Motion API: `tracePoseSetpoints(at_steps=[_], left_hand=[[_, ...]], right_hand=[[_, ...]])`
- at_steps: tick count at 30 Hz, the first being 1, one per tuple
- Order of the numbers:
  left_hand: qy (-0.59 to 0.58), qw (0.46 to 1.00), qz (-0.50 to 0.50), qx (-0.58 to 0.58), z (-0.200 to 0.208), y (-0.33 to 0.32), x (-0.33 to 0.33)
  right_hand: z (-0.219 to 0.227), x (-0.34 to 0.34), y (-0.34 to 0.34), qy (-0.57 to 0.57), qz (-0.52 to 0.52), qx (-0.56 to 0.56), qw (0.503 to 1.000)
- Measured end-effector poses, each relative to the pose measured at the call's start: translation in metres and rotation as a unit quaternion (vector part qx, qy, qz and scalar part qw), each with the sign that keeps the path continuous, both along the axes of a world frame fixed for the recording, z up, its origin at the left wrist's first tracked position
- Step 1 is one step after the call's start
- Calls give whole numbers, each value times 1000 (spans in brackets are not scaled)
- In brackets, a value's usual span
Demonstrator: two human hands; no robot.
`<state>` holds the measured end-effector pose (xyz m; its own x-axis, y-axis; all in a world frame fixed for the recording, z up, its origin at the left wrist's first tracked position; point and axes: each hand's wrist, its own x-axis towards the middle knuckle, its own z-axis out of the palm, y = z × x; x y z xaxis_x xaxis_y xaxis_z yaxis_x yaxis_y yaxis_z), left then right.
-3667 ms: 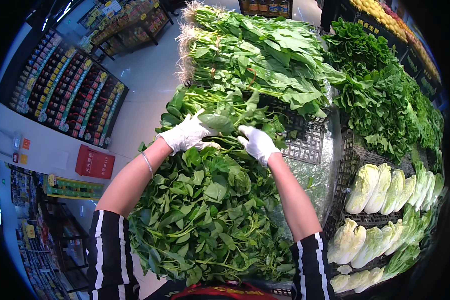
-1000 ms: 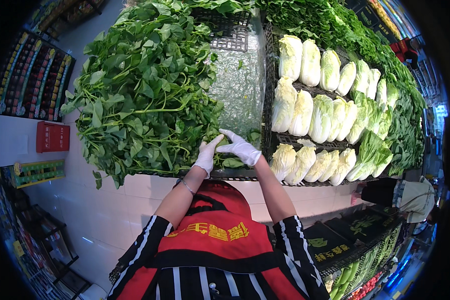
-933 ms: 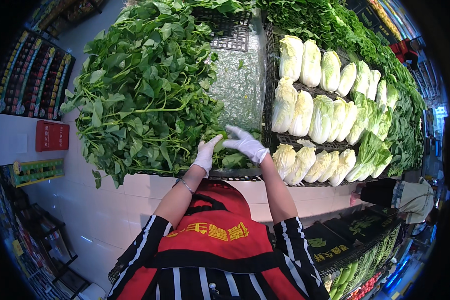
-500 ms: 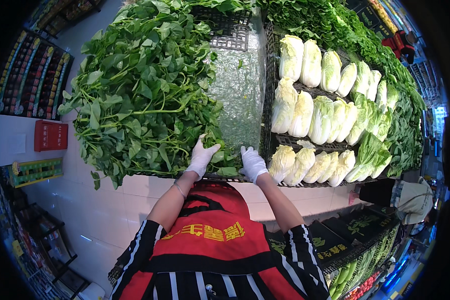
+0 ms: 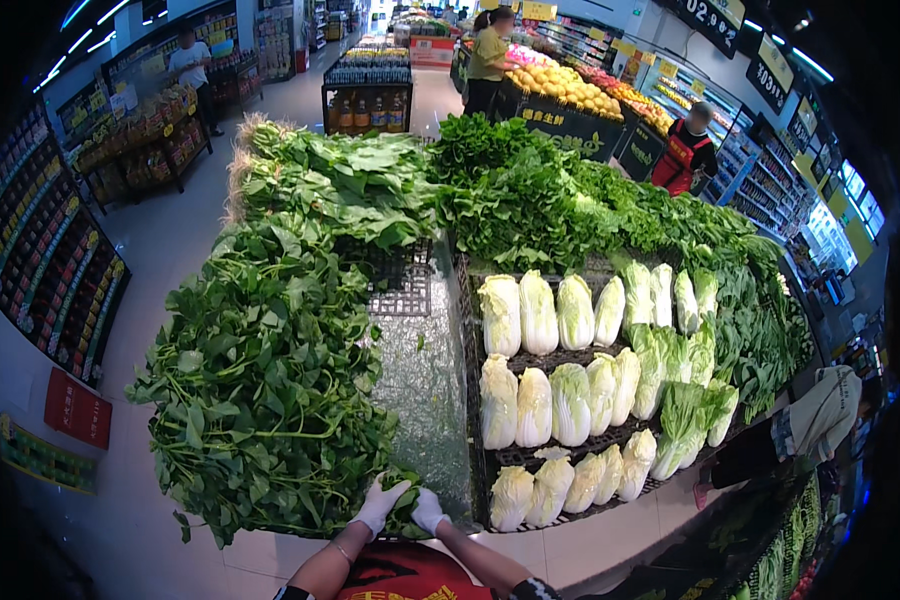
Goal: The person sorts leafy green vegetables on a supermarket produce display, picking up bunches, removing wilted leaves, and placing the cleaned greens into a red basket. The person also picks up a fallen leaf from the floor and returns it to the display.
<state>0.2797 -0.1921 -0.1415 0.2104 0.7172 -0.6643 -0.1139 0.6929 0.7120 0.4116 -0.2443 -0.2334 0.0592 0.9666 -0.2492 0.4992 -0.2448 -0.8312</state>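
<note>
A large heap of leafy green stems (image 5: 260,390) fills the left part of the display. At its near right corner my left hand (image 5: 377,503), in a white glove, rests against the leaves with thumb and fingers apart. My right hand (image 5: 430,513), also gloved, lies close to its right with fingers stretched against the same corner leaves. A small clump of leaves sits between the two hands, and some fingertips are hidden. Beside the heap runs a wet-looking, plastic-covered strip (image 5: 430,390) with a black crate grid (image 5: 400,290) at its far end.
Napa cabbages (image 5: 570,405) stand in rows on black racks to the right. More leafy greens (image 5: 590,210) lie behind. People are in the aisles, including a person in a red vest (image 5: 682,155). Shelves (image 5: 55,250) and a red box (image 5: 78,408) are at left.
The view has tilted up, showing more of the store. My right hand has moved left from the strip's near edge to the leaves beside my left hand.
</note>
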Motion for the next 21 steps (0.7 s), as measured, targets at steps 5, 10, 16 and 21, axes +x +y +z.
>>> tracePoseSetpoints(at_steps=[5,10,16,21], left_hand=[[-84,996,-26,-18,10,13,-13],[-101,993,36,-40,18,15,-6],[-202,978,54,-1,32,19,1],[-276,953,115,-49,70,20,-1]], right_hand=[[17,-10,4,-40,-35,33,998],[69,13,16,-5,-34,-75,997],[131,18,30,35,-107,-5,994],[157,69,45,109,-83,144,980]])
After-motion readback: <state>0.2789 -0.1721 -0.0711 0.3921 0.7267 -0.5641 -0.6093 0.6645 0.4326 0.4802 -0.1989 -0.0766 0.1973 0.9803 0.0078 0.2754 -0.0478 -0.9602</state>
